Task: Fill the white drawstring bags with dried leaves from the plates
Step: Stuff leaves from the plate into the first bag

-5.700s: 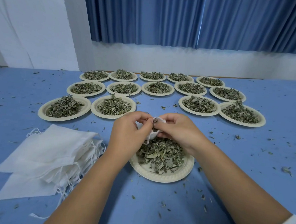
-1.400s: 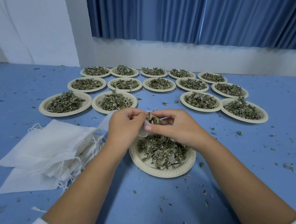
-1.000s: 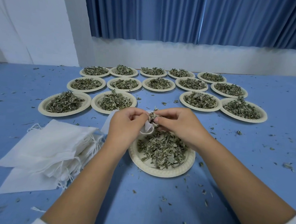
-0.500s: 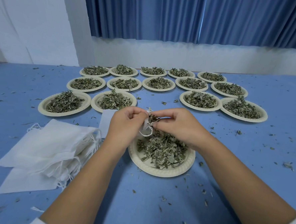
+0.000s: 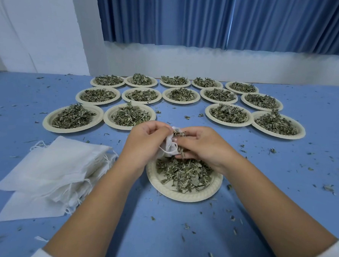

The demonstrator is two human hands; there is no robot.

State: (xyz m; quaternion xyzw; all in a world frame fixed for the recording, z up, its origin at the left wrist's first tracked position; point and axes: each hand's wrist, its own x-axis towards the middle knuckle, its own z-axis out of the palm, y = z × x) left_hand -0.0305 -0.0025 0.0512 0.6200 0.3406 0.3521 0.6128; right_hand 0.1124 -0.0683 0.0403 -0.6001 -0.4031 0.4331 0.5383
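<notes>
Spare bags (image 5: 51, 166) lie stacked flat at left on the table (image 5: 158, 237). Left hand (image 5: 143, 144): fingers curled tight, gripping the white drawstring bag (image 5: 170, 147) by its mouth, above the near plate (image 5: 180, 197). Right hand (image 5: 201, 146): fingers bent, pinching dried leaves (image 5: 177, 133) at the bag's opening.
</notes>
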